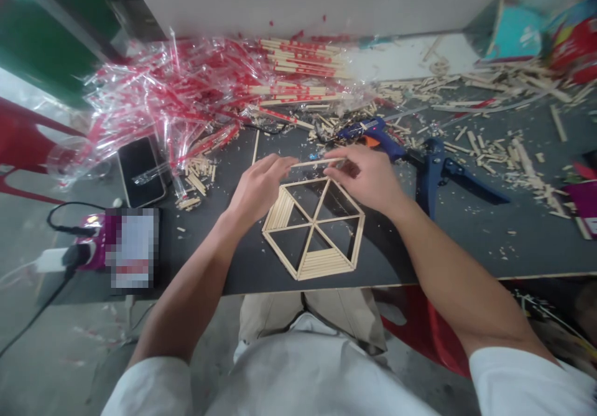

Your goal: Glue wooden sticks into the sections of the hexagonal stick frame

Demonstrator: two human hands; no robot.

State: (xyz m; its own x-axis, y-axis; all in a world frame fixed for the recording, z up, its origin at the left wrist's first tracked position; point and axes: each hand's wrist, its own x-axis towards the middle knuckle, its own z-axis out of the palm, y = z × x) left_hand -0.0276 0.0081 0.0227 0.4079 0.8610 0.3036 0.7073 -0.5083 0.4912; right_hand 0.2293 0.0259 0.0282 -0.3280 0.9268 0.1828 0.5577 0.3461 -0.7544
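Observation:
A hexagon frame of thin wooden sticks [313, 226] lies flat on the dark tabletop [466, 242], with spokes to its centre and two segments partly filled with sticks. Just above its far edge, both hands pinch one thin wooden stick [313, 163] held level. My left hand [261, 183] grips the stick's left end with closed fingers. My right hand [364, 173] grips its right end, fingers curled.
A blue glue gun [373, 135] and a blue cutter [438, 170] lie right of the hands. Red-printed clear wrappers [172, 99] and stick bundles [298, 58] pile at the back. A black phone [140, 170] and a purple device [97, 242] sit left. Stick offcuts [508, 148] scatter right.

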